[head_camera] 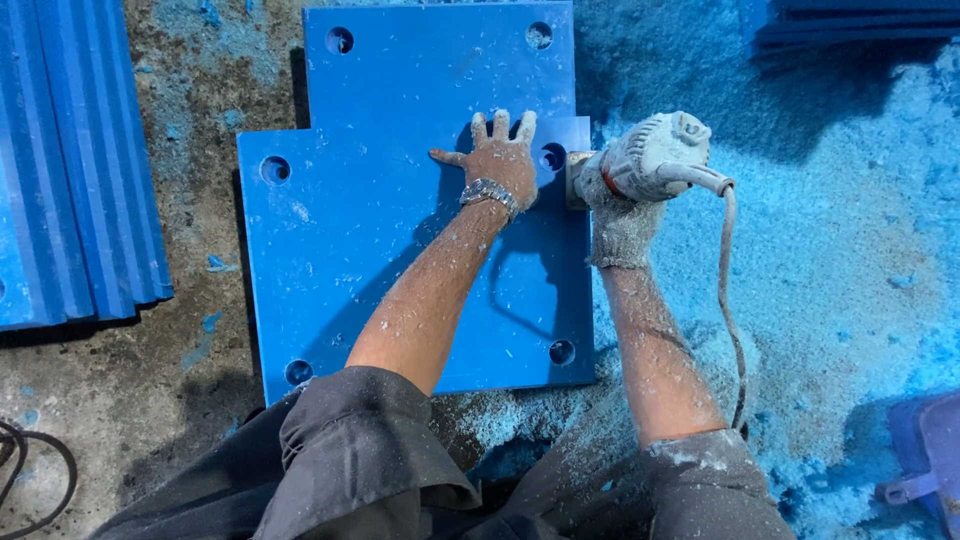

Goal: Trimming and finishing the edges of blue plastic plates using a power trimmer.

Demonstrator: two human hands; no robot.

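Observation:
A thick blue plastic plate (380, 250) with round holes lies flat on the dusty floor, a second blue plate (440, 70) under or behind it. My left hand (497, 160), with a metal wristwatch, presses flat on the plate near its right edge, fingers spread. My right hand (612, 195) wears a dusty fabric glove and grips a grey handheld power tool (655, 150) held against the plate's right edge. The tool's cord (730, 290) trails down past my right arm.
Blue shavings and dust (850, 250) cover the floor on the right. A stack of blue slabs (70, 160) lies at the left, more blue slabs (860, 25) at the top right. A black cable (30, 480) loops at the bottom left. A purple object (930, 460) sits at the lower right.

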